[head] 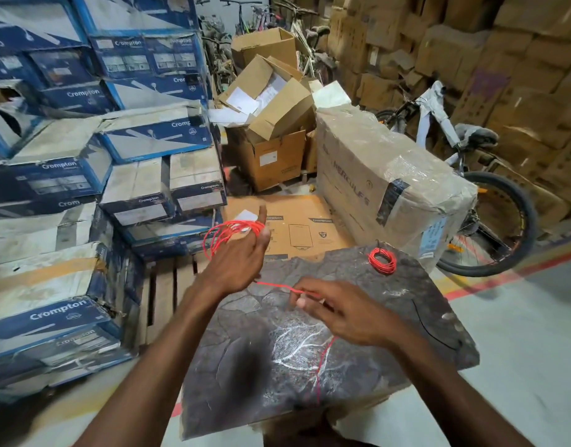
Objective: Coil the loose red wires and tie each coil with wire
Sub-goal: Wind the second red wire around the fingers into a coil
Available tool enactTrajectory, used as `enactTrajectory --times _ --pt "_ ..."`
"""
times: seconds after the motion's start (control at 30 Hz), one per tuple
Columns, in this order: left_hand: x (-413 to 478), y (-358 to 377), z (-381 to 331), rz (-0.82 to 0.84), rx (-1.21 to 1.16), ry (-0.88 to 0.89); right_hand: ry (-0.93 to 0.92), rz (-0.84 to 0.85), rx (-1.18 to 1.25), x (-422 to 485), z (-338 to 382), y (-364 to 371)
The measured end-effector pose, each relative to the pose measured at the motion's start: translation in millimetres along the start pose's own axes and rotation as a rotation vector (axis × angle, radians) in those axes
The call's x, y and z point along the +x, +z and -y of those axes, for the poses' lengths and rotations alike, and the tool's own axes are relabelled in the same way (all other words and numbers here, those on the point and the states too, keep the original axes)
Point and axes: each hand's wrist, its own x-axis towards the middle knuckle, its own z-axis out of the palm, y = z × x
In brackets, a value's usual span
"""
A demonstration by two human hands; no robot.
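Observation:
A red wire (227,232) is looped several times around the fingers of my left hand (242,258), which is raised above the far left edge of the dark board (251,366). From those loops a strand runs right to my right hand (335,312), which pinches the wire between thumb and fingers. The wire's loose tail (322,366) trails from under my right hand down over the board to its near edge. A finished red coil (382,260), tied with dark wire, lies on the board's far right corner.
Stacked blue and white boxes (84,175) rise on the left. Open brown cartons (271,124) stand behind, next to a wrapped carton (384,175) and a bicycle (477,201) on the right. A flat cardboard sheet (297,227) lies beyond the board. Grey floor (519,350) shows at right.

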Motion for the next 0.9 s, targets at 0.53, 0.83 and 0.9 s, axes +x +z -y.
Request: enactTrajectory --times 0.53,0.83,0.9 --pt "-73.4 -20.3 -39.7 0.955 -1.726 0.163 -0.051 -0.270 0.466 50.3 -9.7 -32.1" --pt "-47.7 -31.1 -46.8 0.528 -2.063 0.304 0.055 -0.114 0.347 35.7 -24.4 30.3" --pt "-36.2 -35.0 -46.7 0.299 -1.992 0.198 0.097 -0.079 0.326 27.3 -27.9 42.0"
